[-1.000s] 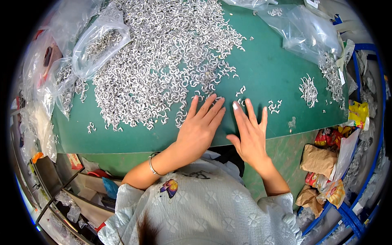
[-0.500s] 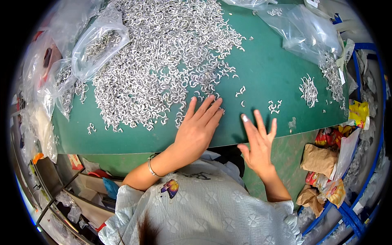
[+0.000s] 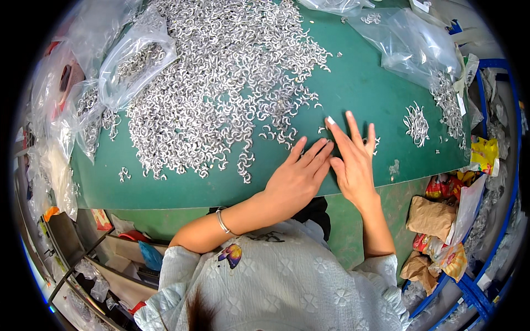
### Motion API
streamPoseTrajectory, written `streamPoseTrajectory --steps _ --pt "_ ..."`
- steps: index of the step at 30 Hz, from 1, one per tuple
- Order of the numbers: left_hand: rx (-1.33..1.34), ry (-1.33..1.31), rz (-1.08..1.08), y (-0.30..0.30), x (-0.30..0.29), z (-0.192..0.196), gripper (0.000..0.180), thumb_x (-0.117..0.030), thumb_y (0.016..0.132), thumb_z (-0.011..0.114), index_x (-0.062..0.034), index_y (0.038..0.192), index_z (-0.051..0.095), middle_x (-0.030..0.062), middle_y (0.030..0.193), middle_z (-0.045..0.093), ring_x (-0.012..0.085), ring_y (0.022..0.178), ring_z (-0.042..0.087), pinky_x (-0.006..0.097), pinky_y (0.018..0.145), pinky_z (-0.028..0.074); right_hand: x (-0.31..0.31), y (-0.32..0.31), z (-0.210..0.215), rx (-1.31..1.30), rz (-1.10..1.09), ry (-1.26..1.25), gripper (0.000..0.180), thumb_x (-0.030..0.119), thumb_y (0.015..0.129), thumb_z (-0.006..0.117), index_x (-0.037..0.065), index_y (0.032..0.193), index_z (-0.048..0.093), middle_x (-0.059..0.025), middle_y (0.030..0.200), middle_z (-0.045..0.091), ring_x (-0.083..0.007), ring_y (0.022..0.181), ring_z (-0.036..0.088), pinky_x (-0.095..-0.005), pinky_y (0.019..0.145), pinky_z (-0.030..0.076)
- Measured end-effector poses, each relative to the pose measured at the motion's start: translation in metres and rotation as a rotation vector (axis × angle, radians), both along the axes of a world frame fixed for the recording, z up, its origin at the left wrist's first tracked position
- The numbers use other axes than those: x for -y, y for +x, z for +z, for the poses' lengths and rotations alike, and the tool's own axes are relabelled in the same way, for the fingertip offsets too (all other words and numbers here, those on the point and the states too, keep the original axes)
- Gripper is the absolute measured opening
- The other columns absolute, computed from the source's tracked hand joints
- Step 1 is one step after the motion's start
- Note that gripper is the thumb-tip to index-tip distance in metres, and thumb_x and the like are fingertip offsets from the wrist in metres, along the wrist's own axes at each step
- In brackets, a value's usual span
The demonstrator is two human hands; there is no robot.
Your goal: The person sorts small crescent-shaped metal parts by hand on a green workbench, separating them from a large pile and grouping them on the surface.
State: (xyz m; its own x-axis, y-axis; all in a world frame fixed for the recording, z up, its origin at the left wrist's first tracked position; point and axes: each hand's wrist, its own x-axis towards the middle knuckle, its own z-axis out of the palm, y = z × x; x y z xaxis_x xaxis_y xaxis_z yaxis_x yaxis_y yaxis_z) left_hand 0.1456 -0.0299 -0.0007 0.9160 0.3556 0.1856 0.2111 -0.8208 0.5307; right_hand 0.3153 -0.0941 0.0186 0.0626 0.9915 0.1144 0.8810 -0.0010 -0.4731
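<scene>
A broad heap of small silvery crescent-shaped metal pieces (image 3: pixel 204 99) is spread over the green tabletop (image 3: pixel 364 71). My left hand (image 3: pixel 299 175), with a bangle on its wrist, lies palm down below the heap's right end, fingers stretched. Beside it, my right hand (image 3: pixel 356 163) is open with fingers spread, and something white covers the tip of its index finger. That fingertip is close to a loose piece (image 3: pixel 321 130). The left fingertips come close to the right thumb. No piece shows in either hand, though whatever lies under the palms is hidden.
To the right lie a small pile of pieces (image 3: pixel 417 124) and a longer one (image 3: pixel 450 105) by a clear plastic bag (image 3: pixel 414 47). Another bag (image 3: pixel 138 60) with pieces lies at the left. Blue shelving (image 3: pixel 510 165) and paper packages (image 3: pixel 432 214) stand right of the table.
My left hand has moved right, away from the heap's lower edge. My right hand has moved up over the table beside it, covering most of a small group of pieces.
</scene>
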Motion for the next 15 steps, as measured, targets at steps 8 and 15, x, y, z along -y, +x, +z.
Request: streamPoseTrajectory --steps 8,15 --pt "0.019 -0.075 0.003 -0.021 -0.006 0.012 0.047 -0.001 0.078 0.055 0.0093 0.124 0.054 0.0220 0.139 0.048 0.0358 0.135 0.042 0.053 0.113 0.029 0.001 -0.009 -0.003 -0.003 0.079 -0.013 0.069 0.035 0.085 0.063 0.005 0.143 0.042 -0.0073 0.144 0.048 -0.0353 0.144 0.027 -0.0679 0.110 0.008" --pt "0.039 -0.111 -0.005 -0.029 -0.005 0.014 0.044 0.003 0.079 0.057 0.0092 0.122 0.054 0.0224 0.133 0.052 0.0365 0.130 0.048 0.052 0.111 0.034 0.030 0.003 -0.012 0.217 -0.155 -0.058 0.068 0.042 0.089 0.057 0.004 0.144 0.041 -0.0099 0.140 0.052 -0.0344 0.144 0.029 -0.0685 0.110 0.006"
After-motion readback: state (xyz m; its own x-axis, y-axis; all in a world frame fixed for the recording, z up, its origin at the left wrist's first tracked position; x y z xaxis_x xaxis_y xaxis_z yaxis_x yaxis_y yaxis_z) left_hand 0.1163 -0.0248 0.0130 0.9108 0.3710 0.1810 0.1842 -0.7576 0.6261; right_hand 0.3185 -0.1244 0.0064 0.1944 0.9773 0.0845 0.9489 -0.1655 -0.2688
